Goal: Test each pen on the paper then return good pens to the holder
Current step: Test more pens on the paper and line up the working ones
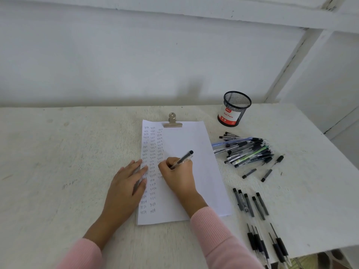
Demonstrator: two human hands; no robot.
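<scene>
A white sheet of paper point(194, 171) lies clipped at its top by a metal clip point(172, 121), with three columns of small handwritten words down its left side. My right hand point(179, 176) grips a clear pen with a black cap end point(184, 158), its tip down on the paper in the third column. My left hand point(127, 188) rests flat on the paper's left edge, fingers spread. A black mesh holder point(235, 108) with a red and white label stands at the back right; I see no pens in it.
A loose pile of several pens point(246, 149) lies right of the paper, with separate caps point(267, 174) beside it. Several more pens point(260, 226) lie in a row near the front right table edge point(330, 251). A white wall runs behind the table.
</scene>
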